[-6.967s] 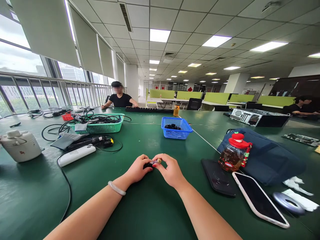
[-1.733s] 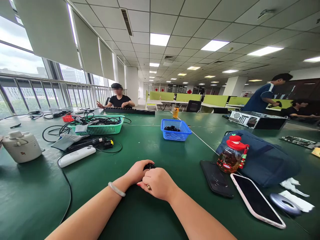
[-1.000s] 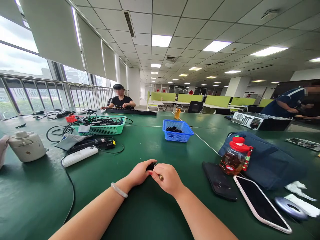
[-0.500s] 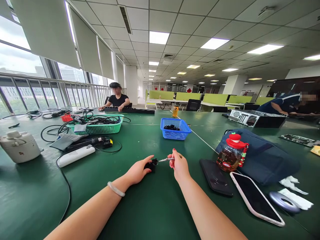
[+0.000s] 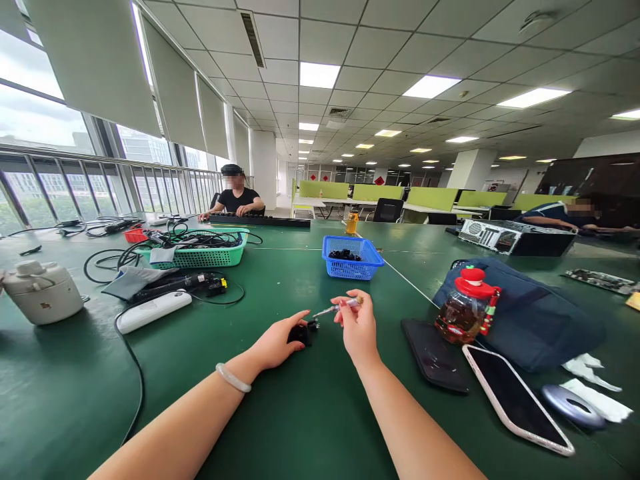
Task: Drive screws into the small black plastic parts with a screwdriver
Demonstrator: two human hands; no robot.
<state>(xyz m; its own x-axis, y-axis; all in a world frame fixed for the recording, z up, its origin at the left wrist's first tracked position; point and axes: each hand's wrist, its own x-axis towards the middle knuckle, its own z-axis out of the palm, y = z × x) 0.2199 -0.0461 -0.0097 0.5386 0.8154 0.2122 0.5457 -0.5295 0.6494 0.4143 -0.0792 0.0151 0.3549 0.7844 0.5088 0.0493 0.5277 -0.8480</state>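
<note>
My left hand [image 5: 280,340], with a pale bangle at the wrist, is closed around a small black part [image 5: 300,334] at the green table's middle. A small metallic piece shows at the part's right end; its exact kind is too small to tell. My right hand [image 5: 359,327] pinches the handle of a screwdriver [image 5: 345,305]. Its thin shaft slants down to the left, and the tip is just above the black part's right end; whether they touch I cannot tell. Beyond my hands stands a blue basket [image 5: 353,268] with several small black parts [image 5: 345,255] in it.
Left lie a white power strip [image 5: 155,311], a white flask [image 5: 44,293] and a green basket [image 5: 220,257] of cables. Right are a black pouch [image 5: 433,357], a phone [image 5: 517,400], a red-lidded jar [image 5: 463,310] and a dark bag [image 5: 535,313]. Two people are at the table's far side.
My right hand has tilted the screwdriver, raising its handle and moving its tip upward off the black part's end. My left hand stays in place with the part.
</note>
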